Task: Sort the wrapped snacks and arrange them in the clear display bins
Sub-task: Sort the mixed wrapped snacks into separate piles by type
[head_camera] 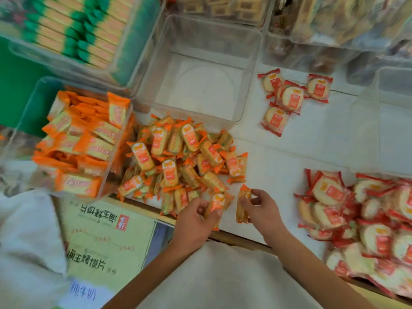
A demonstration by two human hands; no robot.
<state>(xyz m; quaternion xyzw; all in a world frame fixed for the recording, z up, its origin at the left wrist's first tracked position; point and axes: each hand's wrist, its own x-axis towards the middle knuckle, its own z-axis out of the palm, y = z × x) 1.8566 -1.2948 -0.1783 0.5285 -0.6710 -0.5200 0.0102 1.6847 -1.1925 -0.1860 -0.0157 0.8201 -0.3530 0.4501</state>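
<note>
A heap of small orange-wrapped snacks [178, 159] lies on the white counter [301, 148]. At its near edge my left hand [196, 221] grips one orange packet [216, 204]. My right hand [260, 208] pinches another orange packet [243, 206], held on its edge just right of the heap. An empty clear bin [249, 70] stands behind the heap. A clear bin on the left [26, 121] holds longer orange-wrapped bars [84, 143]. Round red-wrapped snacks lie in a small group [287, 99] at the back right and in a big pile [365, 219] at the right.
Clear bins at the back hold green-and-yellow bars [73, 27] and brownish snacks [225, 7]. Another clear bin [392, 103] stands at the far right. A yellow-green printed carton [107, 237] and white cloth [26, 241] sit below the counter's wooden front edge [236, 237].
</note>
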